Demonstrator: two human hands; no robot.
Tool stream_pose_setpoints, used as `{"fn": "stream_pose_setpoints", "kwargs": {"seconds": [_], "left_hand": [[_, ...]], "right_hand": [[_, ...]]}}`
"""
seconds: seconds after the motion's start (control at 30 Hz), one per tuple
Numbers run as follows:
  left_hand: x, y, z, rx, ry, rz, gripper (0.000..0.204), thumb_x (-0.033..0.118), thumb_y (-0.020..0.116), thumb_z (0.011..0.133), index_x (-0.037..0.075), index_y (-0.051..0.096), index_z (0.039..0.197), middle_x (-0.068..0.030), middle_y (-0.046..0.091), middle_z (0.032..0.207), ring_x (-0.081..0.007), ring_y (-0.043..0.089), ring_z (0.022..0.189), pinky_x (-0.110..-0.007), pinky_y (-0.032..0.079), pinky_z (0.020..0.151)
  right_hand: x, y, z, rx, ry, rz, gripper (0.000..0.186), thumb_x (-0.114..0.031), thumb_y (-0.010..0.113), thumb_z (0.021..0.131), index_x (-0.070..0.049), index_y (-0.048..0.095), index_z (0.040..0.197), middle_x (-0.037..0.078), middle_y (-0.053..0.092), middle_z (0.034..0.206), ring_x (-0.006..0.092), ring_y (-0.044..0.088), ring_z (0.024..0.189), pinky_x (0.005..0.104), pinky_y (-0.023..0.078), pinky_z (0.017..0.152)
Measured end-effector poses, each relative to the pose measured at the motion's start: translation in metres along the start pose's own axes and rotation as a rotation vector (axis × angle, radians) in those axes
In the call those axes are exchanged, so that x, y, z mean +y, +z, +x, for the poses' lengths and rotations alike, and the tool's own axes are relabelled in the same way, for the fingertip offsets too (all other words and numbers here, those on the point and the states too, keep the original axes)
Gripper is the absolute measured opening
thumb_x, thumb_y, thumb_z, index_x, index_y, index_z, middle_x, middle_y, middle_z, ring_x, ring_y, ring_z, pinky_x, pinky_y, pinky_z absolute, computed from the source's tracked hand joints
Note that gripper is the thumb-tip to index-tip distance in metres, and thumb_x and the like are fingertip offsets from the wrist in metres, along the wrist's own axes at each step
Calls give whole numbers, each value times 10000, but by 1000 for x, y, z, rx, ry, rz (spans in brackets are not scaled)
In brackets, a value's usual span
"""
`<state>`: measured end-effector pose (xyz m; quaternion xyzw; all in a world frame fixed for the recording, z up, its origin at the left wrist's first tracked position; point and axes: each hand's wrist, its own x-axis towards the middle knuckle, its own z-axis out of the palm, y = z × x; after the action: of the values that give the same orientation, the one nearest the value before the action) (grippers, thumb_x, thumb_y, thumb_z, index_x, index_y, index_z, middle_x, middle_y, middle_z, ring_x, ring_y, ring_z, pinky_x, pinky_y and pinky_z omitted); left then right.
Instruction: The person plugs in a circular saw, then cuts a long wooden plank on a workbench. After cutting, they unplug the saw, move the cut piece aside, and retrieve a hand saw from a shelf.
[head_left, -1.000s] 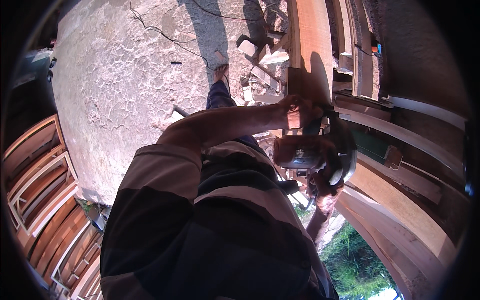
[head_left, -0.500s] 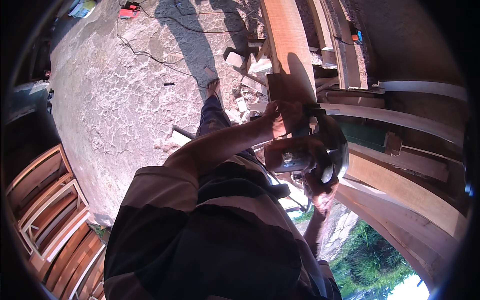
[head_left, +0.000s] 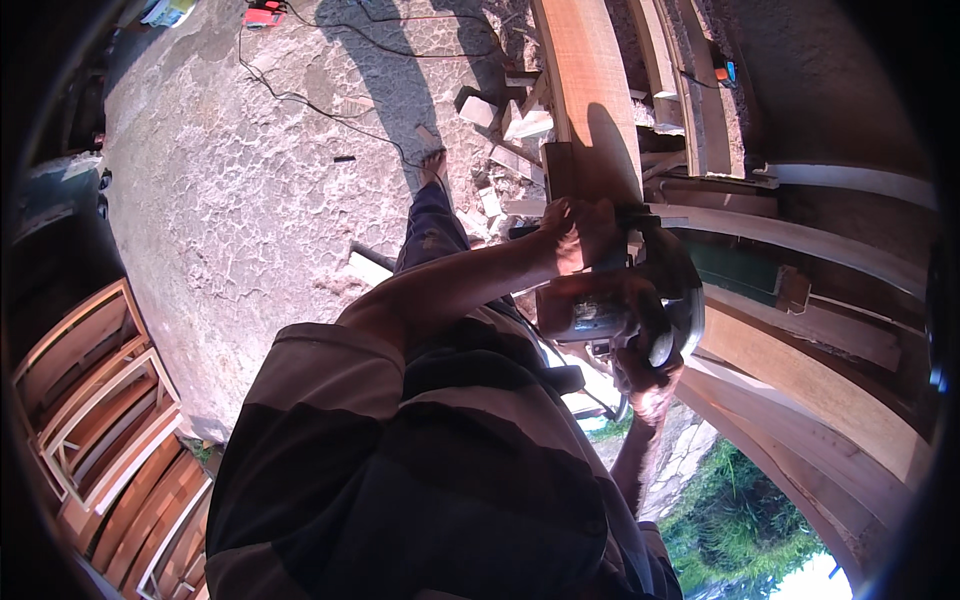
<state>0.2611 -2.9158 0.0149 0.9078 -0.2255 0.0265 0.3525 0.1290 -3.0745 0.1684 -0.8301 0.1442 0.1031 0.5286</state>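
While the circular saw (head_left: 620, 310) sits on the long plank (head_left: 590, 90) up at about 2 o'clock, left hand (head_left: 580, 232) is wrapped round its top handle, right hand (head_left: 650, 385) clenched on the rear grip. Offcuts (head_left: 510, 130) litter the concrete at 12.

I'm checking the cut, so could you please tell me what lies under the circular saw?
The circular saw sits over a long wooden plank. The left hand and right hand grip it. The blade and the cut line are hidden beneath the saw body.
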Motion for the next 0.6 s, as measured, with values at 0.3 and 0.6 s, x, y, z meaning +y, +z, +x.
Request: {"fn": "stream_pose_setpoints", "kwargs": {"seconds": [0.3,0.6], "left_hand": [[-1,-5,15,-215,49,89,164,177,516,952,18,552,940,-102,601,710,-269,649,625,-430,524,524],[-29,52,20,-248,-200,-2686,114,112,493,901,74,599,922,-92,551,738,-230,610,746,-363,517,861]], "right_hand": [[-1,0,0,-5,2,40,309,10,681,747,-30,649,1052,-46,593,762,51,508,662,244,437,588],[5,-4,-2,6,48,-40,540,-15,676,744,-41,618,1281,-11,658,894,85,575,788,278,499,708]]}}
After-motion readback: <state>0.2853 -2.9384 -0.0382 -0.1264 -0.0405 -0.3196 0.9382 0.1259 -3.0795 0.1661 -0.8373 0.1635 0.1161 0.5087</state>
